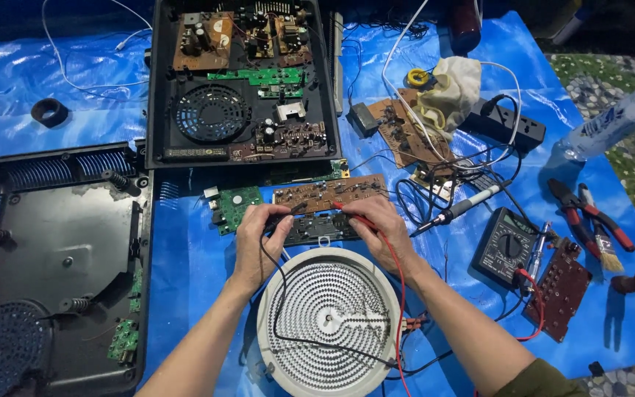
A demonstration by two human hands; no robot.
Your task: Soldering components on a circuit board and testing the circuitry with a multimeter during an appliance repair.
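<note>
My left hand [257, 239] grips a black test probe, its tip on a dark circuit board [319, 229] lying on the blue tarp. My right hand [378, 231] holds a red test probe against the same board. The black lead [281, 323] and red lead [400, 309] trail back over a round white heating coil [330, 323] in front of me and run toward a black multimeter [505, 246] at the right. A brown circuit board [328, 192] lies just beyond the dark one, with a small green board [235, 206] to its left.
An open black appliance base with boards and a fan [242, 81] sits at the back. A black housing [53, 257] lies at left. Soldering iron [464, 206], power strip [505, 121], red-handled pliers [589, 213], a brush [605, 246], a brown board [558, 290] and a plastic bottle [619, 117] are at right.
</note>
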